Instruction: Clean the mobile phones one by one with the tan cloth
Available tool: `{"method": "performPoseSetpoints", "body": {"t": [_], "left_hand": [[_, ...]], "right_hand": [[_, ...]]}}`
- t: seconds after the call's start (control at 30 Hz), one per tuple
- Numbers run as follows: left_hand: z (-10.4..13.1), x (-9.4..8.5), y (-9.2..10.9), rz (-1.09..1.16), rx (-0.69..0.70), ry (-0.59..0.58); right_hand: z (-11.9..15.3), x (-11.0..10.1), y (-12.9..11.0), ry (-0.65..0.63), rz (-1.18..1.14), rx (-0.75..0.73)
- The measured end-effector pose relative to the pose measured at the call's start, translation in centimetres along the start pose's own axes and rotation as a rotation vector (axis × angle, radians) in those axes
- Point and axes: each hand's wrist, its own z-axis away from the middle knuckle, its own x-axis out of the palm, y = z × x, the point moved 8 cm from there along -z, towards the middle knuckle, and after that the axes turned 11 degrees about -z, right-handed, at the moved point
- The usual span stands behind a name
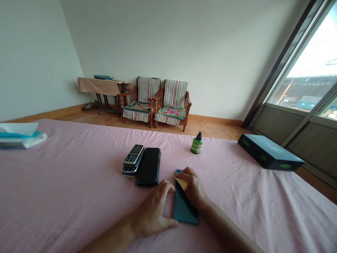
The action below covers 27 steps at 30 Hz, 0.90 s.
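Observation:
A teal phone (pixel 184 208) lies flat on the pink cloth (pixel 86 196) with its long side pointing away from me. My right hand (pixel 194 189) presses a folded yellow cloth (pixel 181 182) on the phone's upper part, fingers closed round it. At the phone's left edge, my left hand (pixel 155 211) is curved with thumb and fingers apart, holding nothing; its thumb tip is near the lower left corner. Just beyond my left hand lies a black smartphone (pixel 149 165). Against its left side rests a small stack of keypad phones (pixel 133 156), the top one silver and black.
Farther back stands a green bottle (pixel 196 144) with a black cap. A black box (pixel 271 153) sits at the right, a tissue pack (pixel 23 138) at the far left. Two wooden chairs (pixel 172 95) and a cloth-covered sewing table (pixel 98 86) stand beyond, by the wall.

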Motion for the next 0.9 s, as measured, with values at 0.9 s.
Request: {"method": "performPoseSetpoints", "body": {"t": [0.9], "left_hand": [[0.1, 0.7, 2.0, -0.05, 0.111, -0.011]], "right_hand": [[6.0, -2.7, -2.2, 0.125, -0.223, 0.325]]}}
